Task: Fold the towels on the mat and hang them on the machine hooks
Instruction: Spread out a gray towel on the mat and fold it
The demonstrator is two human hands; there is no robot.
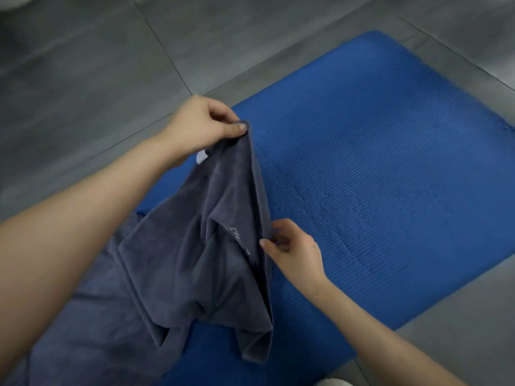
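A grey towel [223, 260] was held up by its hem over the blue mat [376, 176].

The mat lay slantwise on grey floor tiles [83, 65]. The towel hung over the mat's left half, its lower part pooled there and trailing off the mat's near left edge. It looked soft, limp and light, likely to sag wherever unsupported, so hem and corners seemed the best holds. Its taut hem ran from the mat's far left edge toward the mat's middle, and the long axis seemed to follow the trailing cloth. The left hand [203, 126] pinched the upper corner and the right hand [289, 246] pinched the hem lower down, the two hands apart.
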